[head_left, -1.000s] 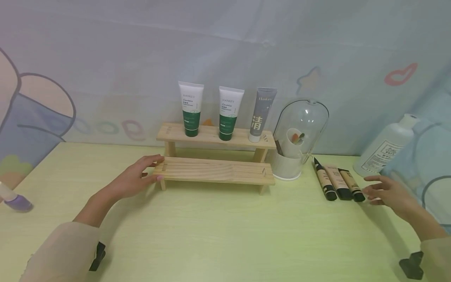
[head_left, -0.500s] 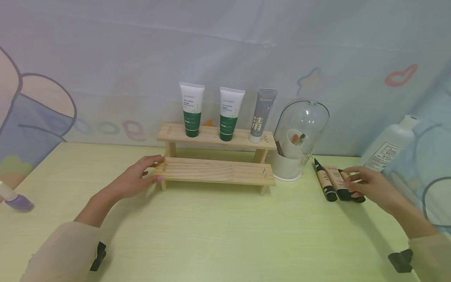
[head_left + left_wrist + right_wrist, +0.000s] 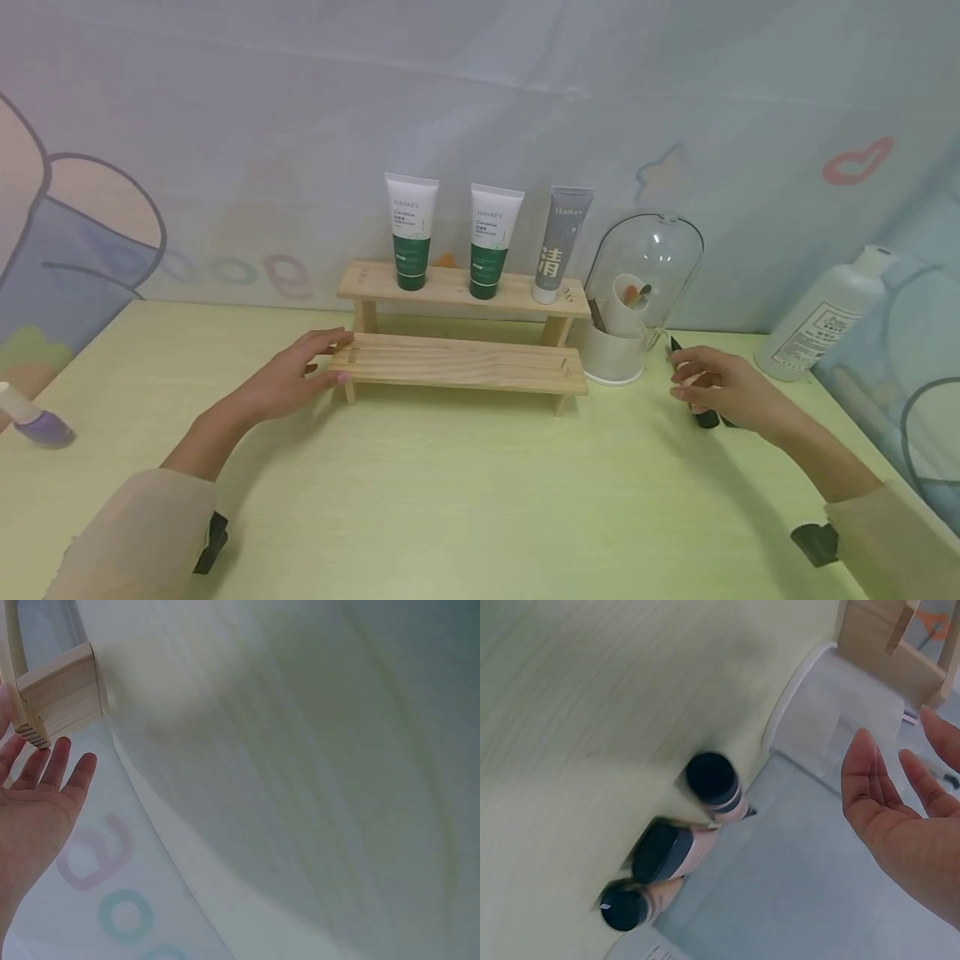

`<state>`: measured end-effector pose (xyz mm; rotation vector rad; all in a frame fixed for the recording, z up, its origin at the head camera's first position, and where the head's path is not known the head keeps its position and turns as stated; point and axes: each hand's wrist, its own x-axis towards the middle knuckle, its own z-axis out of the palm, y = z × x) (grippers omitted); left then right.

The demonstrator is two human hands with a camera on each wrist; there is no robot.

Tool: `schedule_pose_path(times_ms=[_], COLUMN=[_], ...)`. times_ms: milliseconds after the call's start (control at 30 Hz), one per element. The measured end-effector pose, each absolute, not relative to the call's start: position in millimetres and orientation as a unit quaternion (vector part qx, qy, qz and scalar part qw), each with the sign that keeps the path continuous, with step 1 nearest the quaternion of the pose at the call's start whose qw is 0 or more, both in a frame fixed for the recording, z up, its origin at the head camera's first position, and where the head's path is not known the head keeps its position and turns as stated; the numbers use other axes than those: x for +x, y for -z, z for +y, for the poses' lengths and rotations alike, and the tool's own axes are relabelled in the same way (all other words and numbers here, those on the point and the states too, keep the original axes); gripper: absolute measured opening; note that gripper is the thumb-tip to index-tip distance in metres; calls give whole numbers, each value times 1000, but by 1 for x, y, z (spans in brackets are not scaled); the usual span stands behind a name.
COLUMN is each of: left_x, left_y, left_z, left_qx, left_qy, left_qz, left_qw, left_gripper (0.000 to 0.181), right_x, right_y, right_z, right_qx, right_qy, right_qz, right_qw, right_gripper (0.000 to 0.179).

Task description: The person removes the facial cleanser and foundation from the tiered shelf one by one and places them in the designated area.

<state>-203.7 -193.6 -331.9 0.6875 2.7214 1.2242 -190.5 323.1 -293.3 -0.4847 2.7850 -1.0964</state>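
My left hand [image 3: 300, 375] holds the left end of a two-tier wooden display stand [image 3: 457, 362], thumb at the front edge of the lower board and fingers further back. In the left wrist view the fingertips sit right at the end of the board [image 3: 34, 727]. Over on the right, my right hand [image 3: 731, 392] hovers above several black-capped makeup tubes, fingers bent loosely with nothing between them. It covers most of these in the head view. The right wrist view shows a pointed tube [image 3: 712, 776], a flat tube [image 3: 664, 851] and another tube [image 3: 626, 904] lying side by side.
Two white-and-green tubes [image 3: 411, 233] [image 3: 495, 237] and a grey tube [image 3: 562, 242] stand on the upper board. Beside the stand is a clear-domed brush holder [image 3: 611, 354]. A white bottle [image 3: 825, 317] stands at the right, a purple nail polish bottle [image 3: 41, 427] at the left.
My right hand has moved left across the tubes, from beside the rightmost one to over the leftmost, pointed one. My left hand has stayed at the stand's end.
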Motion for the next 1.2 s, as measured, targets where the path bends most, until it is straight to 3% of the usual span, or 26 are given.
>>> schedule_pose_path(times_ms=[1200], left_x=[-203], left_y=[331], left_z=[-194], left_qx=[220], left_qy=[-416], left_qz=[881], left_qw=[45], left_gripper=[56], right_x=[-211], right_y=[277], right_z=[187], right_qx=[-321], right_qy=[352], right_qz=[878], right_qw=[55], right_gripper=[33])
